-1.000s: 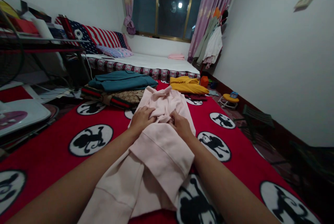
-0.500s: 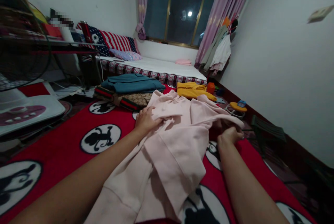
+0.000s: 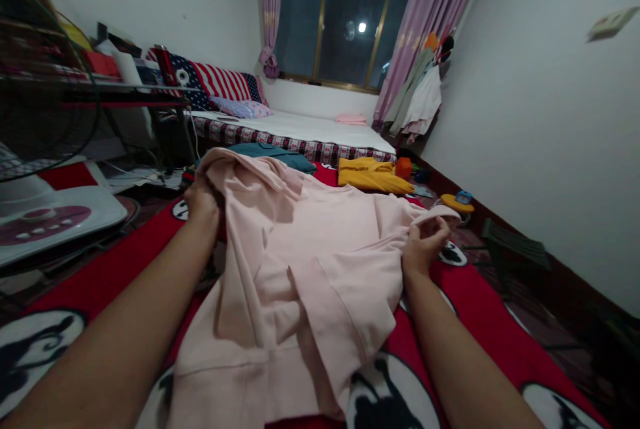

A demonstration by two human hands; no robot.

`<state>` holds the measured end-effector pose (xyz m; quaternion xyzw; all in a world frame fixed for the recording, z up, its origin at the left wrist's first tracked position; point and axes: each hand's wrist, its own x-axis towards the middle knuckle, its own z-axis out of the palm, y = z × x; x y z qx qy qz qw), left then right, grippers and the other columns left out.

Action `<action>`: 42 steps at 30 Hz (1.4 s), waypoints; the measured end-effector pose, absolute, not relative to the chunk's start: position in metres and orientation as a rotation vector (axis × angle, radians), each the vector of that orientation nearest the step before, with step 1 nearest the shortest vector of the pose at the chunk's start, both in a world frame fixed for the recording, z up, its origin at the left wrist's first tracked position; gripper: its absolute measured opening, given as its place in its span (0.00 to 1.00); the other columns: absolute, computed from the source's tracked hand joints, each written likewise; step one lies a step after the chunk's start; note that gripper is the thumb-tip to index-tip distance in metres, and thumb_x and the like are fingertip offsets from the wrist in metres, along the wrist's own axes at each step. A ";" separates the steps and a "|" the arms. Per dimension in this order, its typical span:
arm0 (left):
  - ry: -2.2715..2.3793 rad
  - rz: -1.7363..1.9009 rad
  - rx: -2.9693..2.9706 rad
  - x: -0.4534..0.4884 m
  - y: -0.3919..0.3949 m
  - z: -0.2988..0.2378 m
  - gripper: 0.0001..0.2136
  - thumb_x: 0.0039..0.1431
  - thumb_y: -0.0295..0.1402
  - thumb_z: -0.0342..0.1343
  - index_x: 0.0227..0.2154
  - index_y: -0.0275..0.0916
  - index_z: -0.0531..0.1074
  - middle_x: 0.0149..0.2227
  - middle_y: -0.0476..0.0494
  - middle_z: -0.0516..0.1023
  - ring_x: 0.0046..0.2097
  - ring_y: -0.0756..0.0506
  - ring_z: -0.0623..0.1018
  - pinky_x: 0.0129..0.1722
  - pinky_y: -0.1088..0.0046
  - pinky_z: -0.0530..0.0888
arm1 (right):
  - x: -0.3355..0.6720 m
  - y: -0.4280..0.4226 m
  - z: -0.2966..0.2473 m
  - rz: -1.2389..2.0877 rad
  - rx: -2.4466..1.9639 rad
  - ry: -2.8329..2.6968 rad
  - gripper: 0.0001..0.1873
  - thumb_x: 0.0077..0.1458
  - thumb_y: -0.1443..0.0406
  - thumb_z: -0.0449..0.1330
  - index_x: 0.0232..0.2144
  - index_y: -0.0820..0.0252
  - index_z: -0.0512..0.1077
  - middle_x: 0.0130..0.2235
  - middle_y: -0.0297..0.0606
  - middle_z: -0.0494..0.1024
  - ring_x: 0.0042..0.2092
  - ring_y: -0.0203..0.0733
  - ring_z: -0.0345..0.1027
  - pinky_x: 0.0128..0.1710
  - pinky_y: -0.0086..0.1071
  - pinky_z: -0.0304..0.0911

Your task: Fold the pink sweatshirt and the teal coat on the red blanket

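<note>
A pale pink sweatshirt (image 3: 330,229) is spread over a red blanket (image 3: 480,322) printed with dark figures in white circles. My left hand (image 3: 203,202) grips its upper left part and holds that fabric raised; some fingers are hidden behind the cloth. At the upper right, my right hand (image 3: 426,242) pinches an edge of the sweatshirt between thumb and fingers. One sleeve lies folded across the front of the garment. Beyond it rest a folded teal garment (image 3: 280,155), partly covered from view, and a folded yellow garment (image 3: 373,174).
A fan (image 3: 55,209) with a white base stands at the left, near a cluttered desk (image 3: 150,92). Behind the blanket is a bed (image 3: 300,125). A small yellow stool (image 3: 456,203) and a dark green folding stool (image 3: 515,245) stand along the right wall.
My left hand has moved left and lifted the sweatshirt's left side, spreading it wider and hiding the brown patterned item. My right hand has shifted slightly left, still holding the edge.
</note>
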<state>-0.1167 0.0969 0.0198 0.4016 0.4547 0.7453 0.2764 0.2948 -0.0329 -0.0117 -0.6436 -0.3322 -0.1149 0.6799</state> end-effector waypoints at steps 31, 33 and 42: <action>1.030 0.110 2.782 -0.009 -0.004 -0.010 0.36 0.59 0.58 0.46 0.67 0.50 0.50 0.70 0.35 0.40 0.69 0.30 0.41 0.64 0.46 0.46 | 0.317 -0.121 0.026 0.845 -1.806 -2.083 0.24 0.54 0.50 0.54 0.16 0.59 0.60 0.19 0.28 0.56 0.23 0.32 0.48 0.23 0.28 0.43; 1.032 0.074 2.782 -0.007 -0.006 -0.009 0.37 0.59 0.60 0.45 0.67 0.49 0.49 0.70 0.34 0.39 0.69 0.30 0.40 0.64 0.46 0.45 | 0.336 -0.132 0.032 0.964 -1.930 -2.112 0.23 0.53 0.50 0.56 0.16 0.60 0.63 0.19 0.29 0.59 0.24 0.32 0.51 0.23 0.28 0.46; 1.061 -0.021 2.803 0.002 0.005 0.017 0.35 0.55 0.56 0.53 0.64 0.49 0.58 0.68 0.36 0.52 0.66 0.30 0.56 0.61 0.51 0.59 | 0.323 -0.033 0.036 0.025 -2.018 -1.676 0.29 0.48 0.62 0.61 0.54 0.62 0.68 0.50 0.49 0.74 0.50 0.52 0.68 0.45 0.38 0.65</action>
